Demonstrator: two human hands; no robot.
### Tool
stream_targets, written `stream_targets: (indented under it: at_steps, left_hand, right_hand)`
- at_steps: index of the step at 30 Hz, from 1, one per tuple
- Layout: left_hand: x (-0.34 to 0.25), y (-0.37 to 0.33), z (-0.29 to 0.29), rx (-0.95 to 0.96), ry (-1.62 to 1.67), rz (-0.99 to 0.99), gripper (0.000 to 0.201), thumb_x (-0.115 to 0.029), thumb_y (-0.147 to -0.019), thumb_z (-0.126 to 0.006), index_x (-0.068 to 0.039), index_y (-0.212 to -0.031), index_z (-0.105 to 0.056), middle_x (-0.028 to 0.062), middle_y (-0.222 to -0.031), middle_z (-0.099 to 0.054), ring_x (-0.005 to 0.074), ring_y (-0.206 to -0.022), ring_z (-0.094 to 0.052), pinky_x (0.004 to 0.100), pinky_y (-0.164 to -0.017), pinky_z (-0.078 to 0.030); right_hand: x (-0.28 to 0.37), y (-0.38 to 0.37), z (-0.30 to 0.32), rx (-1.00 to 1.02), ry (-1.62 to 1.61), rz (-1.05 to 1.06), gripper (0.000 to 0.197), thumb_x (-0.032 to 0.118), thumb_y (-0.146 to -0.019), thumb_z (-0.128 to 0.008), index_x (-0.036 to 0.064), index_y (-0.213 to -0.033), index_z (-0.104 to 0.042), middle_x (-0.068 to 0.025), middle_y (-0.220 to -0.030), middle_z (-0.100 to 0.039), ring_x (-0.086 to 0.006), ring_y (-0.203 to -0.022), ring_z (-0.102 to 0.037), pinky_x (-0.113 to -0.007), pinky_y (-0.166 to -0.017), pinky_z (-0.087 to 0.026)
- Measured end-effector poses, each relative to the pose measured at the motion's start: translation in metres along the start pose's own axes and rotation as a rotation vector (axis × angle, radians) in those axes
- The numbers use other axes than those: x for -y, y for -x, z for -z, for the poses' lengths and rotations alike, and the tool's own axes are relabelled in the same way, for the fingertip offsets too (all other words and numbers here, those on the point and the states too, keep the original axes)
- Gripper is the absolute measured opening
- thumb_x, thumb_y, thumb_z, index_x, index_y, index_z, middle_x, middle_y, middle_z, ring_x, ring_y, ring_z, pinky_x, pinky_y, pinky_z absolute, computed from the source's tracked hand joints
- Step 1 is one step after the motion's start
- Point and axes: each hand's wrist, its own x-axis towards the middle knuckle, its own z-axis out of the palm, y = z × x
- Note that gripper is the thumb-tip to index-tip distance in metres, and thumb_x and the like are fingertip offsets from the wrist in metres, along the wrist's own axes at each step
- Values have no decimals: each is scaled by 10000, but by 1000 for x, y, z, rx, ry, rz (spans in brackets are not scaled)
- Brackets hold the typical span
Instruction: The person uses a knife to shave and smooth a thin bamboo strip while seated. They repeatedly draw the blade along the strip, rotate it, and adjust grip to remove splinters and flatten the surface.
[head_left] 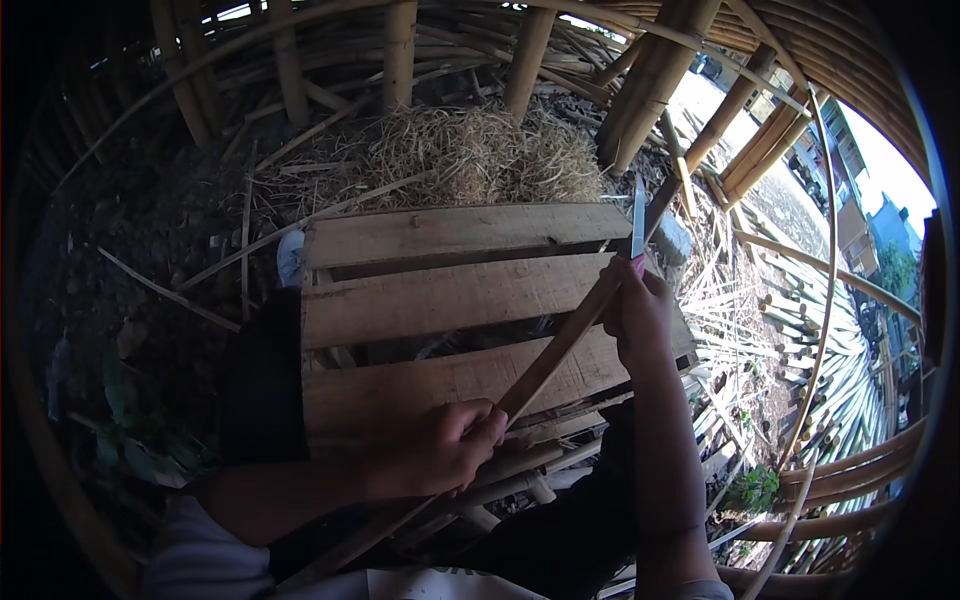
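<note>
Head cam: left hand (465, 445) is clenched round a bamboo strip (556, 348) slanting over 3 broad wooden planks (430, 300). Right hand (640, 312) grips a knife (638, 220) pointing away; kinda hard to tell if it's pinching the strip too.

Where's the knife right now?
In the head view, right of centre: the knife is in the right hand, blade toward the picture's top, by the far right corner of the slatted table.

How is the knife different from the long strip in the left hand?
The knife is shorter than the strip. The knife's blade is shiny and pale, while the strip is brown. The knife points nearly straight up the picture; the strip slants. Both are narrow.
</note>
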Motion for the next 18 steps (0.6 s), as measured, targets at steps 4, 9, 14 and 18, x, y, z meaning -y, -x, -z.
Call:
stream_targets:
  at_steps: [4, 9, 14, 18]
  left_hand:
    - [-1, 3, -4, 155, 188, 0, 396, -394, -1136, -403, -52, -986, -534, -4, -712, -523, 93, -590, -553, 283, -554, -508]
    - [-7, 6, 2, 269, 313, 58, 382, -416, -1130, -422, -84, -962, -512, -22, -693, -478, 85, -568, -520, 259, -505, -452]
    - [2, 2, 3, 249, 491, 158, 381, -466, -1124, -414, -111, -1012, -497, -36, -684, -419, 70, -542, -431, 233, -473, -388]
    - [4, 4, 5, 205, 480, 250, 390, -487, -1126, -380, -126, -1023, -485, -39, -702, -405, 61, -538, -391, 218, -459, -355]
  right_hand:
    - [-3, -24, 27, -86, -30, 76, 237, 227, -998, -665, 13, -898, -659, 29, -572, -468, -65, -391, -348, -251, -377, -263]
    - [-11, -37, 49, -99, 128, 56, 269, 267, -1024, -645, 41, -880, -626, 12, -585, -486, -81, -411, -416, -265, -387, -299]
    - [-25, -45, 65, -65, 486, 239, 306, 260, -1035, -640, 9, -860, -656, -5, -587, -523, -112, -455, -494, -303, -453, -387]
    - [-34, -26, 58, 42, 833, 657, 317, 246, -1055, -600, -11, -893, -688, -106, -645, -640, -171, -504, -582, -359, -537, -465]
